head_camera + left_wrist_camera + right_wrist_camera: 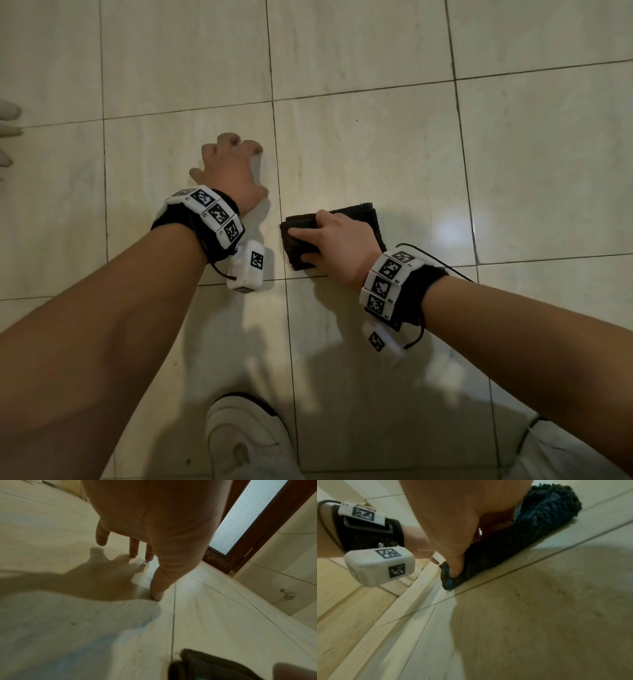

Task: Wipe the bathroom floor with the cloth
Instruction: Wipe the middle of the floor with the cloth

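From the head view, the right hand (337, 241) is seen laid on a dark folded cloth (363, 216), which lies flat on the pale tiled floor (376, 144) just right of a grout line. The index finger is stretched across the cloth's left part and the thumb is bent down at its near edge, so the cloth is held down and gripped at once. The left hand (231, 171) is propped on the floor on the neighbouring tile to the left, its fingers (234, 138) bent and spread, with only the tips set down and nothing held. Both wrists are wrapped in black bands carrying white marker blocks. A white shoe (246, 442) is seen at the bottom edge, near the same grout line.

In the left wrist view, the left hand (154, 520) is arched above the floor (223, 615), and the fingertips (133, 554) and the thumb tip are planted on the tile over the hand's shadow. A dark corner of the cloth (205, 665) shows at the lower edge. A frosted glass door (248, 513) in a dark wooden frame stands beyond.

In the right wrist view, the right hand (453, 520) is pressed onto the cloth (547, 507), whose pile looks fluffy and dark with blue folds. The thumb is dug into the cloth's near end, and the other fingers are hidden. The left wrist's marker box (380, 566) is seen beside it.
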Demonstrator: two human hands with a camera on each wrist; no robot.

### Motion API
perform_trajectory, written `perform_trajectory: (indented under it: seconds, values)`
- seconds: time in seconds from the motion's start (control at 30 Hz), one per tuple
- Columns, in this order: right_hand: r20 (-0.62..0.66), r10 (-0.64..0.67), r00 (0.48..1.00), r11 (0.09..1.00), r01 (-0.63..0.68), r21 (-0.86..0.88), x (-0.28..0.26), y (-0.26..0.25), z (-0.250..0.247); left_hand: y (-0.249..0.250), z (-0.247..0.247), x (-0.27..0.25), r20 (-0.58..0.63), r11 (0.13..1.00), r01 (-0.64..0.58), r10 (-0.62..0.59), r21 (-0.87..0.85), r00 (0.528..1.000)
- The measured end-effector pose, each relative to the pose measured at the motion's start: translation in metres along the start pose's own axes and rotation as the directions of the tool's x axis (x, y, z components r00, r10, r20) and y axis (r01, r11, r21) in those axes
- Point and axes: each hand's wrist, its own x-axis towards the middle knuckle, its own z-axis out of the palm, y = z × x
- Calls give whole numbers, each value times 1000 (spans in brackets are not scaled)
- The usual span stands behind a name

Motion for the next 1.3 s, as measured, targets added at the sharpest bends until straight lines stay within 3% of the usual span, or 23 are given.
perform_trajectory:
  seconds: [0.17, 0.33, 0.53, 0.67, 0.83, 1.07, 1.3]
  values:
    - [-57, 6, 998, 999, -8, -31, 19, 6, -11, -2, 1, 4, 16, 1000, -1, 1, -6, 1000]
    - [-142, 91, 986, 994, -98, -40, 67, 18, -40, -3, 1, 6, 15, 1000, -4, 4, 14, 1000]
    - [-162, 235, 958, 971, -225, 76, 133, 33, -89, -1, -2, 6, 36, 1000, 1, -2, 21, 999]
    - [-130, 232, 964, 970, -219, 103, 148, 41, -103, -1, -1, 6, 42, 1000, 8, -9, 22, 999]
    - [-154, 313, 937, 944, -289, 162, 122, 84, -114, 0, -2, 5, 42, 1000, 9, -9, 9, 999]
    - [-255, 590, 766, 800, -513, 310, 35, 184, -112, 6, -7, 4, 56, 999, 41, -39, -27, 998]
    - [-302, 635, 711, 771, -557, 311, 21, 197, -103, 1, -5, 3, 61, 999, 29, -30, 15, 998]
